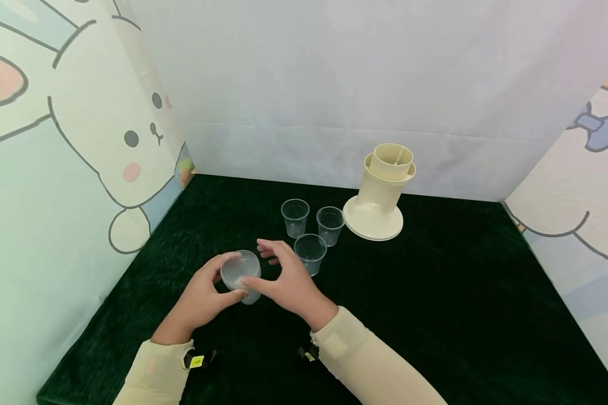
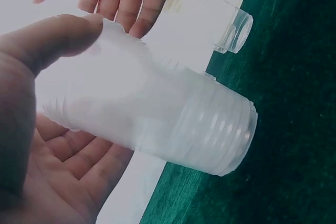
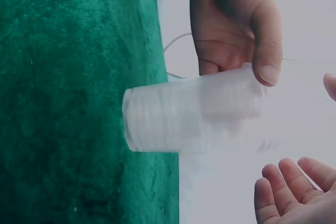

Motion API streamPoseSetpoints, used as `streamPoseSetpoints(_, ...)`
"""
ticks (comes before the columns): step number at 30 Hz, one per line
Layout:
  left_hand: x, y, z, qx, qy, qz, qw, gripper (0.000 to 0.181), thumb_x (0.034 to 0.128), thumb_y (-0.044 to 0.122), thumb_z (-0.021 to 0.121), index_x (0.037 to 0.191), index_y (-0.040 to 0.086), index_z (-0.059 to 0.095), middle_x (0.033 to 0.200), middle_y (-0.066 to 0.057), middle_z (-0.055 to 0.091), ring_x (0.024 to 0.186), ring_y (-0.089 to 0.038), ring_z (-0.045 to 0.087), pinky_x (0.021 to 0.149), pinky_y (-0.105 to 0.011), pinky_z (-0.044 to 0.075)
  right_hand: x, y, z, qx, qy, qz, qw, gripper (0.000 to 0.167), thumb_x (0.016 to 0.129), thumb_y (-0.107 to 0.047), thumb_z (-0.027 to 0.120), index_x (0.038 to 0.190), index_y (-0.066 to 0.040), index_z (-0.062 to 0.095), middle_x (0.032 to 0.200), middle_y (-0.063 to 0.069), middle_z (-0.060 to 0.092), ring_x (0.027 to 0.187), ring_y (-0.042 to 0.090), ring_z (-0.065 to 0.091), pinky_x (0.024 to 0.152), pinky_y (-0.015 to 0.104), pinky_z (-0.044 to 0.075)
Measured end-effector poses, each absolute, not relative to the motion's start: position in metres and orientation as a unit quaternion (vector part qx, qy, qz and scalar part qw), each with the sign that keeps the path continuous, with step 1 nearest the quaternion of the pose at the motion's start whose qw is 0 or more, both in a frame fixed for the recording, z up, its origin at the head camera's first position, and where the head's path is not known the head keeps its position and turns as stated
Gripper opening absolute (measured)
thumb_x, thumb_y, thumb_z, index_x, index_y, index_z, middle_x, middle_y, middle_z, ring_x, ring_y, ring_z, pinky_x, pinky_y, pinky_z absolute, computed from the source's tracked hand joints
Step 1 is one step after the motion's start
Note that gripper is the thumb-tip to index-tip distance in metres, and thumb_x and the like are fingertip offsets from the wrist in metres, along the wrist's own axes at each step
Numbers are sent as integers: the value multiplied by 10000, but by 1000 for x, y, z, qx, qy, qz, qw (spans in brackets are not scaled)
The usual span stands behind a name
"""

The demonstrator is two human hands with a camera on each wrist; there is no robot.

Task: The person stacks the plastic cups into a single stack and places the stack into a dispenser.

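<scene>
Near left above counter (image 1: pixel 461 315), your left hand (image 1: pixel 200 298) clamps stack of clear cups (image 1: pixel 237 271); right hand (image 1: pixel 295 287) beside it, thumb and fingers parted, gripping nothing. Farther right, three single cups (image 1: pixel 311 253) stand. Step seems separating cups; next likely calls for pinching one off stack.

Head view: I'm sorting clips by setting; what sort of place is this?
Probably a staged recording booth: a green-covered table, plain white backdrop and cartoon-printed side panels.

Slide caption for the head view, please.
Left hand gripping a stack of clear cups, right hand beside it; three more cups and a cream tubular stand behind.
</scene>
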State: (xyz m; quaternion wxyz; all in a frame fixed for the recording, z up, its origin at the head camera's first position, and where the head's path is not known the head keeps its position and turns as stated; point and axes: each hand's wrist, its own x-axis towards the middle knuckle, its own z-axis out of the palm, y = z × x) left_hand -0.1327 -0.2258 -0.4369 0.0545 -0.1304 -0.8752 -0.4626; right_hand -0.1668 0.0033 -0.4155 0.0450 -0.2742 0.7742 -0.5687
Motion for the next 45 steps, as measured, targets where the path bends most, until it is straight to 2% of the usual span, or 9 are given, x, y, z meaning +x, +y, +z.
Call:
streamPoseSetpoints(15, -130, -226, -435, -116, -873, -471, 48, 668, 874, 299, 852, 1444, 178, 525, 1375, -38, 573, 1202, -250, 555, 1044, -593, 464, -166, 42, -400, -281, 758, -588, -22, 694, 906, -307, 814, 1510, -213, 486, 1430, -47, 527, 1276, 124, 506, 1075, 414, 455)
streamPoseSetpoints(20, -130, -226, -435, -114, -873, -471, 45, 669, 871, 311, 854, 1442, 187, 527, 1374, -35, 570, 1205, -246, 555, 1047, -588, 462, -168, 53, -398, -268, 762, -587, -52, 698, 897, -323, 824, 1502, -221, 493, 1453, -37, 519, 1291, 143, 498, 1091, 442, 441)
streamPoseSetpoints(24, -131, -225, -436, -117, -873, -472, 39, 671, 872, 332, 851, 1445, 203, 524, 1380, -29, 564, 1212, -241, 550, 1051, -585, 461, -172, 63, -398, -253, 756, -599, -70, 689, 892, -278, 832, 1493, -207, 501, 1440, -33, 525, 1298, 181, 498, 1097, 483, 426)
streamPoseSetpoints(29, -131, -225, -436, -119, -871, -476, 37, 667, 873, 316, 851, 1442, 203, 523, 1380, -31, 560, 1212, -239, 552, 1046, -568, 467, -176, 72, -396, -230, 753, -613, -75, 685, 895, -249, 828, 1493, -199, 498, 1432, 17, 530, 1295, 289, 493, 1095, 561, 401)
streamPoseSetpoints(32, -130, -225, -436, -119, -870, -477, 38, 669, 873, 302, 851, 1445, 199, 519, 1381, -34, 557, 1214, -242, 551, 1048, -568, 465, -180, 76, -397, -219, 756, -611, -81, 686, 897, -268, 827, 1494, -213, 494, 1431, 20, 534, 1276, 292, 495, 1081, 587, 397)
streamPoseSetpoints(37, -131, -225, -436, -119, -871, -475, 37, 667, 877, 304, 847, 1447, 196, 517, 1375, -34, 560, 1211, -242, 551, 1048, -573, 464, -187, 84, -401, -204, 756, -616, -84, 691, 900, -293, 823, 1497, -191, 489, 1422, -7, 542, 1273, 190, 501, 1091, 564, 396)
streamPoseSetpoints(43, -131, -225, -435, -119, -874, -470, 35, 671, 877, 317, 847, 1449, 192, 519, 1378, -32, 560, 1216, -240, 548, 1052, -574, 460, -193, 89, -409, -181, 765, -615, -65, 709, 894, -341, 827, 1501, -208, 484, 1454, 82, 528, 1309, 277, 487, 1117, 543, 372)
streamPoseSetpoints(45, -132, -225, -435, -119, -874, -469, 36, 673, 877, 319, 847, 1450, 192, 518, 1378, -32, 559, 1217, -241, 547, 1052, -576, 459, -195, 90, -413, -173, 768, -614, -58, 730, 892, -344, 829, 1509, -181, 476, 1460, 84, 520, 1317, 299, 481, 1121, 554, 366)
